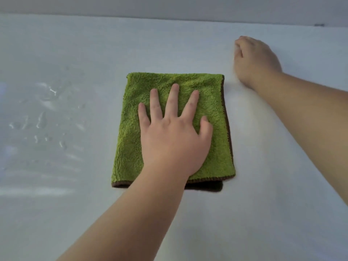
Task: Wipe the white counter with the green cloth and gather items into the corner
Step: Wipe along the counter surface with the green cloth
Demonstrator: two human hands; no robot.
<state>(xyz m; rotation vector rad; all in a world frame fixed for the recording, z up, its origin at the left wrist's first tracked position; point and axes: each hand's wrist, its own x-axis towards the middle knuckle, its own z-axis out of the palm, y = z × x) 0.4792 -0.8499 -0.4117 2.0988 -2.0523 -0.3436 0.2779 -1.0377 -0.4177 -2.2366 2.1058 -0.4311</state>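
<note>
The left grip lies flat and fully spread, palm down on the folded green cloth, grasping nothing. The right grip, loosely curled and blurred, rests on the white desk just right of the cloth; water droplets lie well left.

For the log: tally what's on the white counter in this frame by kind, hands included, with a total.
Green cloth, folded, brown-edged: 1
Hands: 2, the left hand flat on the cloth with fingers spread, the right hand loosely curled on the counter beside it
Patch of water droplets: 1
Other loose items: 0 in view
Total: 4
</note>
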